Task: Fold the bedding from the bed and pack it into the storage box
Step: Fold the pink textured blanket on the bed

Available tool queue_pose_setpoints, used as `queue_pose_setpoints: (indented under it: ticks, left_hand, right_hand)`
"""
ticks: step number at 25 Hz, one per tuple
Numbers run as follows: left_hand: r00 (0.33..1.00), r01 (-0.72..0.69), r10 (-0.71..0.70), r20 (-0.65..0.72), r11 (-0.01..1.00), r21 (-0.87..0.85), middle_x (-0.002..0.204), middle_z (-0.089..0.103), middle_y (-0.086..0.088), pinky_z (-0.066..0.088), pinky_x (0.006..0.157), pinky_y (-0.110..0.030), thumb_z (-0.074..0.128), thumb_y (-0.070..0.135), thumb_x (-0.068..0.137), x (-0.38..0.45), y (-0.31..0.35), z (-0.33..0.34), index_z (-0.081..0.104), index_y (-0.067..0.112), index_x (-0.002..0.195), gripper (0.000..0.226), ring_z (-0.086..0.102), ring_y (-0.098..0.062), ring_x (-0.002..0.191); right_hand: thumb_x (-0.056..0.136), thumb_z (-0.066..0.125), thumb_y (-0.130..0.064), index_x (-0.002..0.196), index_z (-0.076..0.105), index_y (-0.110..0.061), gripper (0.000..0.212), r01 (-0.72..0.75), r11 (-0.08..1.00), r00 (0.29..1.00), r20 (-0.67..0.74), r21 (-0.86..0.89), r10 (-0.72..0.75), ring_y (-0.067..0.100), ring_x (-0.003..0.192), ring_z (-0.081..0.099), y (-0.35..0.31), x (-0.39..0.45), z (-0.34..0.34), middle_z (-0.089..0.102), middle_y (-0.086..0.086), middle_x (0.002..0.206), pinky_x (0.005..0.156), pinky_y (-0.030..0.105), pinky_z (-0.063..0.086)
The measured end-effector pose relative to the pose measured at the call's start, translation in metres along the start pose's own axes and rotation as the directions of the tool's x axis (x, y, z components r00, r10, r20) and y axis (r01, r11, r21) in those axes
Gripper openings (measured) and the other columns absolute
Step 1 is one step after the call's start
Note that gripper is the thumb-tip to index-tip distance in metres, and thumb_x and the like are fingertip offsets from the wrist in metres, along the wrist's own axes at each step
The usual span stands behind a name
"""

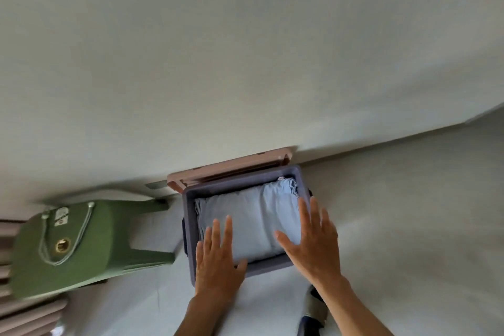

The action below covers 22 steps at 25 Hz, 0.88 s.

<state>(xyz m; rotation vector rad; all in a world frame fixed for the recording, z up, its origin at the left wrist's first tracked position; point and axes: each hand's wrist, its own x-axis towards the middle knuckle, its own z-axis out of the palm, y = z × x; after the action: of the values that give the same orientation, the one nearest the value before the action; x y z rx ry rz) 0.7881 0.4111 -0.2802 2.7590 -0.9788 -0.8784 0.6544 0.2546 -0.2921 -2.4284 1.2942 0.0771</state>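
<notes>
At the lower left of the frame we saw a green stool (pixel 68 248) lying on its side on the pale floor (pixel 395 226), its legs pointing toward the storage box (pixel 191 226) just right of it. At the lower centre the grey-blue box stood open against the wall (pixel 245 49), and its pinkish lid (pixel 229 169) leaned upright between the box's far rim and the wall. Inside, the folded light-blue bedding (pixel 251 215) filled most of the box. Our left hand (pixel 218 262) lay over the box's near left corner, fingers straight and spread, reaching onto the fabric, clamped on nothing. Our right hand (pixel 313 243) was spread flat over the right side of the bedding and the box's right rim, fingers apart, likewise gripping nothing; whether either palm actually pressed the cloth we could not tell.
</notes>
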Motion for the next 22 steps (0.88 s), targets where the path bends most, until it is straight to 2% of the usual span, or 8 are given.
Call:
queue_pose_setpoints:
  ticks: [5, 11, 12, 15, 16, 17, 20, 22]
  left_hand:
    - [0.968, -0.244, 0.248, -0.048, 0.967, 0.078, 0.163, -0.013, -0.005, 0.002, 0.121, -0.044, 0.056, 0.047, 0.088, -0.060, 0.030, -0.101, -0.037, 0.035, 0.139, 0.107, -0.006, -0.029, 0.150]
    - [0.757, -0.624, 0.650, 0.072, 0.684, 0.379, 0.161, -0.019, -0.003, -0.004, 0.117, -0.056, 0.051, 0.050, 0.092, -0.122, 0.107, -0.161, -0.040, 0.035, 0.139, 0.104, -0.012, -0.029, 0.150]
    - [0.726, -0.653, 0.682, 0.089, 0.643, 0.400, 0.163, -0.012, -0.004, 0.001, 0.116, -0.058, 0.058, 0.054, 0.086, -0.130, 0.124, -0.163, -0.037, 0.035, 0.141, 0.112, -0.004, -0.031, 0.150]
    - [0.535, -0.792, 0.836, 0.126, 0.443, 0.420, 0.151, 0.041, -0.011, 0.036, 0.104, -0.064, 0.087, 0.055, 0.039, -0.156, 0.205, -0.156, -0.006, 0.030, 0.155, 0.151, 0.046, -0.036, 0.134]
    - [0.467, -0.821, 0.873, 0.139, 0.370, 0.434, 0.150, 0.043, -0.011, 0.039, 0.101, -0.064, 0.087, 0.053, 0.038, -0.168, 0.244, -0.142, -0.005, 0.031, 0.155, 0.151, 0.048, -0.036, 0.132]
    - [0.436, -0.836, 0.880, 0.186, 0.320, 0.446, 0.157, 0.031, -0.010, 0.034, 0.106, -0.065, 0.083, 0.053, 0.049, -0.183, 0.279, -0.132, -0.014, 0.034, 0.153, 0.144, 0.037, -0.036, 0.140]
    - [0.288, -0.887, 0.925, 0.248, 0.160, 0.434, 0.157, -0.027, -0.002, -0.009, 0.114, -0.057, 0.051, 0.057, 0.086, -0.247, 0.380, -0.086, -0.043, 0.038, 0.136, 0.108, -0.016, -0.030, 0.148]
    - [0.176, -0.917, 0.950, 0.258, 0.063, 0.394, 0.156, -0.031, -0.002, -0.018, 0.109, -0.053, 0.043, 0.058, 0.090, -0.292, 0.443, -0.044, -0.043, 0.038, 0.136, 0.099, -0.023, -0.029, 0.146]
  right_hand:
    - [0.076, 0.033, -0.082, 0.155, 0.020, -0.024, 0.098, -0.135, 0.991, 0.985, -0.107, -0.001, 0.134, 0.038, 0.143, 0.030, -0.027, -0.065, -0.110, 0.027, 0.011, 0.159, 0.108, 0.055, 0.035]
    - [0.081, 0.025, -0.085, 0.155, 0.025, -0.024, 0.096, -0.280, 0.959, 0.912, -0.296, 0.052, 0.283, 0.036, 0.141, 0.036, -0.026, -0.155, -0.170, 0.027, 0.008, 0.160, 0.104, 0.056, 0.041]
    - [0.081, 0.025, -0.085, 0.155, 0.023, -0.025, 0.096, -0.319, 0.943, 0.878, -0.345, 0.091, 0.330, 0.035, 0.142, 0.034, -0.019, -0.162, -0.181, 0.024, 0.007, 0.161, 0.105, 0.055, 0.040]
    - [0.078, 0.034, -0.085, 0.157, 0.011, -0.031, 0.099, -0.465, 0.860, 0.739, -0.441, 0.211, 0.508, 0.030, 0.148, 0.022, 0.032, -0.201, -0.226, 0.012, 0.000, 0.164, 0.113, 0.052, 0.028]
    - [0.077, 0.037, -0.085, 0.157, 0.010, -0.032, 0.099, -0.517, 0.825, 0.675, -0.483, 0.228, 0.557, 0.030, 0.148, 0.022, 0.062, -0.220, -0.239, 0.012, -0.001, 0.164, 0.113, 0.051, 0.028]
    - [0.077, 0.038, -0.085, 0.157, 0.012, -0.032, 0.099, -0.559, 0.793, 0.625, -0.506, 0.242, 0.594, 0.030, 0.147, 0.024, 0.089, -0.237, -0.249, 0.014, -0.001, 0.163, 0.113, 0.052, 0.029]
    - [0.077, 0.036, -0.088, 0.156, 0.020, -0.029, 0.100, -0.652, 0.696, 0.507, -0.509, 0.301, 0.696, 0.032, 0.145, 0.029, 0.179, -0.300, -0.273, 0.021, 0.002, 0.162, 0.110, 0.055, 0.033]
    - [0.076, 0.037, -0.087, 0.155, 0.024, -0.027, 0.099, -0.710, 0.617, 0.410, -0.513, 0.339, 0.754, 0.033, 0.144, 0.033, 0.244, -0.349, -0.285, 0.026, 0.003, 0.160, 0.109, 0.055, 0.036]
